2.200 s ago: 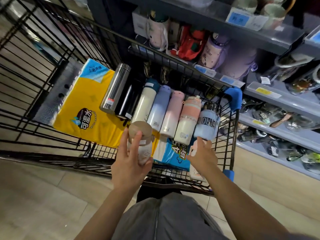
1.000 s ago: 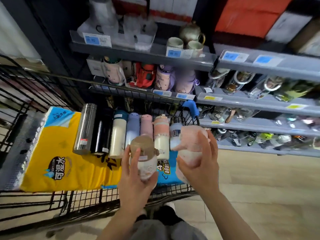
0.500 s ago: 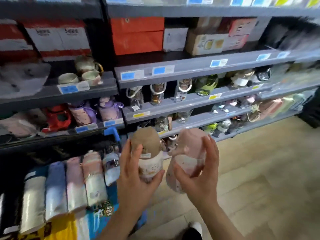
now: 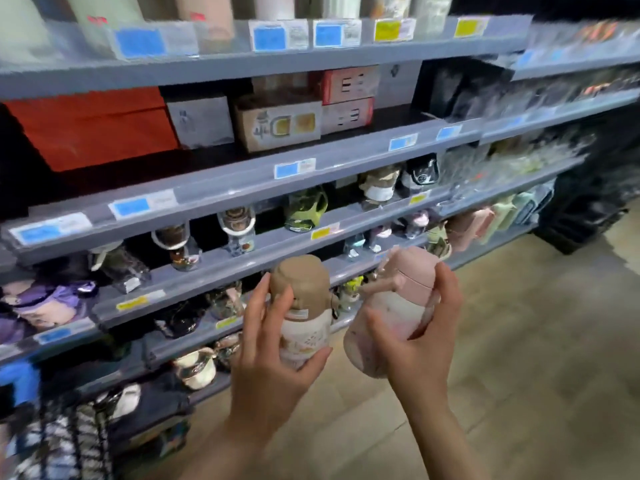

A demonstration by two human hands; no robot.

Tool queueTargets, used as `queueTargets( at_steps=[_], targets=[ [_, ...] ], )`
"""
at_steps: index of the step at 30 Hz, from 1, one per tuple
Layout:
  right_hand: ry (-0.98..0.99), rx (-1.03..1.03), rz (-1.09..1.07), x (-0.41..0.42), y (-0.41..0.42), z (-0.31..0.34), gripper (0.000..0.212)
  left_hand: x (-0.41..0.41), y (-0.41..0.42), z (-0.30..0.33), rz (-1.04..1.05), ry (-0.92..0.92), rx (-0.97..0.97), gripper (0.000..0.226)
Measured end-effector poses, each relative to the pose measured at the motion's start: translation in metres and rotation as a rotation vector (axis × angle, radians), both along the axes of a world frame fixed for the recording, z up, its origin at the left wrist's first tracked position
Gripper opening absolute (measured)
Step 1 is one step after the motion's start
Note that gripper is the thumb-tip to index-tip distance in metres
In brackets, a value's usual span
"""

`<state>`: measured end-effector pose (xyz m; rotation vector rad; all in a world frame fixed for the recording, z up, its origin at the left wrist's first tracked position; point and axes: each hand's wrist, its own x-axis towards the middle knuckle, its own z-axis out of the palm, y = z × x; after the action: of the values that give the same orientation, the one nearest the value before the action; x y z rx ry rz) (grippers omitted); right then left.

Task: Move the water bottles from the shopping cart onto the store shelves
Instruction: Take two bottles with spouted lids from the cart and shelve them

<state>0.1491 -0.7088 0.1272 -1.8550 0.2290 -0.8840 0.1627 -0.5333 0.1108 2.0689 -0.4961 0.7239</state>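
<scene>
Your left hand [image 4: 266, 368] is wrapped around a bottle with a brown lid [image 4: 300, 306], so that grip is grasping it. Your right hand [image 4: 420, 344] is wrapped around a pink bottle [image 4: 394, 306], so that grip is grasping too. Both bottles are up in the air, side by side but not touching, just in front of the front edge of the lower gray shelves [image 4: 221, 261]. The pink bottle leans to the right. More cups and bottles stand on the shelves behind. The cart [image 4: 69, 441] is blurry at the bottom left corner.
</scene>
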Motion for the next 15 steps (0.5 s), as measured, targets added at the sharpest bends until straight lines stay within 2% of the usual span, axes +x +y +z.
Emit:
queueTargets(
  at_steps=[6, 15],
  targets=[
    [-0.049, 0.011, -0.059, 0.07, -0.065, 0.017, 0.093, 0.088, -0.069, 0.014, -0.069, -0.063, -0.028, 0.083],
    [-0.141, -0.163, -0.085, 0.223, -0.178, 0.063, 0.087, 0.259, -0.201, 0.039, -0.198, -0.082, -0.166, 0.085]
  ],
)
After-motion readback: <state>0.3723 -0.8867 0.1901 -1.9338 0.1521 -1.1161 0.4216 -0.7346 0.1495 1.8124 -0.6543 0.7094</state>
